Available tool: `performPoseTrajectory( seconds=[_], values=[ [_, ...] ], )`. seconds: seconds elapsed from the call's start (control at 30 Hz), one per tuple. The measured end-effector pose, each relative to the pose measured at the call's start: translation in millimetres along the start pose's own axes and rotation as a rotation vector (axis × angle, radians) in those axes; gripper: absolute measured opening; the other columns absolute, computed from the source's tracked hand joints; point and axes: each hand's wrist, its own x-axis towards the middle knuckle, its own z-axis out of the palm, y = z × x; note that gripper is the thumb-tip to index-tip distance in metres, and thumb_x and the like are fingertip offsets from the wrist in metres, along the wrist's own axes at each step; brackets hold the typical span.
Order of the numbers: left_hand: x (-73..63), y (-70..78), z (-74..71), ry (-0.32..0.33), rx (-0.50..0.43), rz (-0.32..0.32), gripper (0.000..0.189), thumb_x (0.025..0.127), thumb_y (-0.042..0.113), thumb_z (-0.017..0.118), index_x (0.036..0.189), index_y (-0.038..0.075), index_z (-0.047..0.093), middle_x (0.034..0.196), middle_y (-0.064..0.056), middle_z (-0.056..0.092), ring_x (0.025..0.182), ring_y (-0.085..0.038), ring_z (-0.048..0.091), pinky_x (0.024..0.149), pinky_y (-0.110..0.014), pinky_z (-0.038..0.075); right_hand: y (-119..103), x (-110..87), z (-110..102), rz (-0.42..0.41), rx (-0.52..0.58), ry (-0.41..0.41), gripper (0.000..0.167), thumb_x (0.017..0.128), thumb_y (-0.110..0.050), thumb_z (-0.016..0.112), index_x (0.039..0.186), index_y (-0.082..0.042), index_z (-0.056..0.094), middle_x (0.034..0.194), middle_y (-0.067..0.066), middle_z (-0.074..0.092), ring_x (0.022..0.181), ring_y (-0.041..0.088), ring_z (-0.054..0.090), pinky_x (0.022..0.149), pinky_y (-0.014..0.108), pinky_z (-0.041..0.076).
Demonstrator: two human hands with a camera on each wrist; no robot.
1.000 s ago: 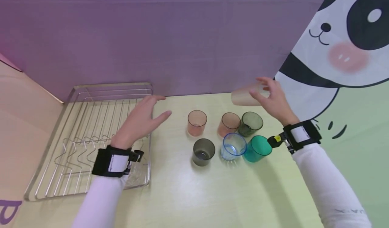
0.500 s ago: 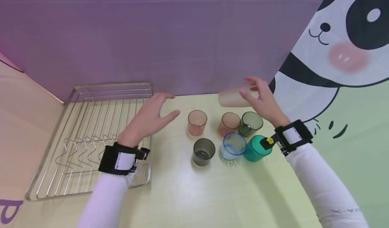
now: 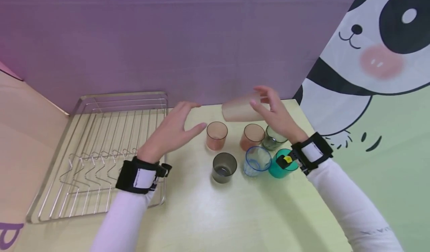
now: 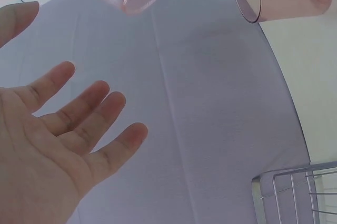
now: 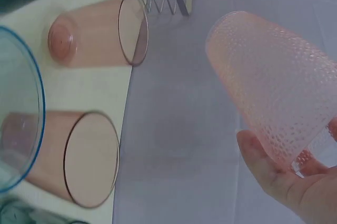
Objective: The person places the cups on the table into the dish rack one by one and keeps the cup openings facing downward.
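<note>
Pink tumbler (image 3: 240, 109), gripped by the right hand (image 3: 276, 115): I log its long axis sideways, tilted off upright, one end facing the left hand (image 3: 173, 129), fingers spread.

A purple cloth backdrop (image 3: 188, 43) fills the top centre, a black-and-white panda print (image 3: 386, 63) the upper right, a pale-yellow tabletop (image 3: 208, 214) the lower centre.

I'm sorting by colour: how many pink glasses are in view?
3: the held glass in the right hand, the left glass behind the dark grey one, and the right glass beside the olive one. The left forearm covers part of the rack, possibly hiding more.
</note>
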Motion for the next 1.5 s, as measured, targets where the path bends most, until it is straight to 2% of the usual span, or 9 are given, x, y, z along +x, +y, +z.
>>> performPoseTrajectory(
  seconds=[0.2, 0.47, 0.67, 0.93, 1.1, 1.27, 1.4, 1.5],
  values=[
    [1.0, 2.7, 0.3, 0.002, 0.001, 0.016, 0.067, 0.096, 0.047, 0.059, 0.148, 0.01, 0.039, 0.151, -0.011, 0.042, 0.143, -0.026, 0.037, 0.119, -0.047, 0.032, -12.9, -2.2, 8.5, 0.025, 0.05, -0.043, 0.054, 0.103, -0.028, 0.05, 0.149, -0.007, 0.032, 0.154, 0.013, 0.034, 0.135, 0.032, 0.037, 0.115, 0.054, 0.031],
    [6.1, 7.3, 3.0, 0.024, -0.015, 0.067, 0.065, 0.095, 0.048, 0.06, 0.147, 0.014, 0.042, 0.15, -0.008, 0.044, 0.142, -0.023, 0.038, 0.118, -0.047, 0.034, -26.2, -5.7, 16.8, 0.052, 0.132, -0.087, 0.051, 0.103, -0.029, 0.048, 0.149, -0.013, 0.032, 0.154, 0.008, 0.032, 0.134, 0.032, 0.038, 0.111, 0.054, 0.035],
    [8.4, 10.1, 6.8, 0.041, -0.061, 0.111, 0.063, 0.093, 0.044, 0.065, 0.144, 0.013, 0.044, 0.146, -0.008, 0.045, 0.137, -0.023, 0.041, 0.116, -0.044, 0.037, -32.4, -8.3, 24.7, 0.071, 0.216, -0.118, 0.048, 0.105, -0.029, 0.044, 0.148, -0.014, 0.03, 0.152, 0.007, 0.031, 0.129, 0.03, 0.041, 0.108, 0.049, 0.037],
    [6.1, 10.3, 17.2, 0.07, -0.217, 0.11, 0.068, 0.087, 0.038, 0.072, 0.144, 0.014, 0.043, 0.146, -0.009, 0.043, 0.132, -0.023, 0.045, 0.109, -0.046, 0.043, -42.0, -12.0, 36.6, 0.077, 0.338, -0.137, 0.046, 0.106, -0.036, 0.039, 0.146, -0.016, 0.03, 0.139, 0.012, 0.036, 0.126, 0.028, 0.045, 0.108, 0.045, 0.037],
    [6.2, 12.8, 29.4, 0.143, -0.378, 0.097, 0.069, 0.086, 0.029, 0.075, 0.143, 0.012, 0.041, 0.145, -0.01, 0.044, 0.127, -0.026, 0.048, 0.105, -0.049, 0.045, -47.5, -14.2, 38.6, 0.077, 0.345, -0.132, 0.045, 0.106, -0.035, 0.038, 0.146, -0.015, 0.031, 0.14, 0.013, 0.034, 0.128, 0.031, 0.046, 0.108, 0.048, 0.037],
    [4.1, 14.7, 38.9, 0.219, -0.527, 0.049, 0.064, 0.086, 0.025, 0.075, 0.141, 0.015, 0.043, 0.142, -0.005, 0.046, 0.122, -0.024, 0.05, 0.098, -0.047, 0.046, -54.9, -15.8, 40.0, 0.079, 0.357, -0.14, 0.046, 0.106, -0.034, 0.038, 0.147, -0.015, 0.03, 0.142, 0.011, 0.033, 0.13, 0.032, 0.047, 0.109, 0.048, 0.038],
    [1.5, 12.3, 42.2, 0.216, -0.638, 0.007, 0.062, 0.085, 0.022, 0.076, 0.139, 0.019, 0.045, 0.139, -0.003, 0.049, 0.117, -0.024, 0.052, 0.092, -0.044, 0.048, -55.1, -16.4, 42.3, 0.081, 0.372, -0.158, 0.047, 0.106, -0.037, 0.039, 0.147, -0.016, 0.029, 0.142, 0.01, 0.033, 0.13, 0.031, 0.046, 0.104, 0.045, 0.042],
    [0.0, 10.6, 43.4, 0.212, -0.704, 0.005, 0.061, 0.084, 0.016, 0.077, 0.137, 0.018, 0.046, 0.139, -0.003, 0.051, 0.116, -0.024, 0.053, 0.092, -0.043, 0.05, -53.8, -17.1, 44.5, 0.084, 0.386, -0.176, 0.048, 0.106, -0.039, 0.04, 0.147, -0.017, 0.028, 0.141, 0.011, 0.034, 0.13, 0.03, 0.046, 0.1, 0.042, 0.046]
  ],
)
